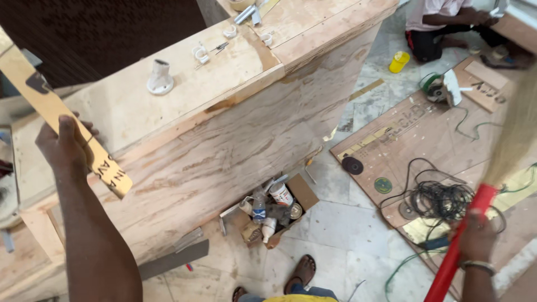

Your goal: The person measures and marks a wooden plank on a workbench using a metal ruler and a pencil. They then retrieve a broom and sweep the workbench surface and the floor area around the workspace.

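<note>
My left hand point(66, 146) grips a long, thin strip of light wood point(53, 109) with dark lettering, held slanted over the top edge of a big plywood cabinet point(235, 145). My right hand point(476, 235) is closed around the red handle of a broom point(464, 240), whose straw bristles point(517, 128) rise blurred along the right edge. My sandalled feet point(299, 274) stand on the tiled floor beside the cabinet.
A white lamp holder point(160, 78) and small white clips lie on the cabinet top. A cardboard box point(274, 212) of cans and bottles sits at its base. A plywood sheet point(425, 145) on the floor carries tangled cable, discs and an angle grinder point(442, 88). Another person point(447, 25) crouches beyond, near a yellow cup point(399, 61).
</note>
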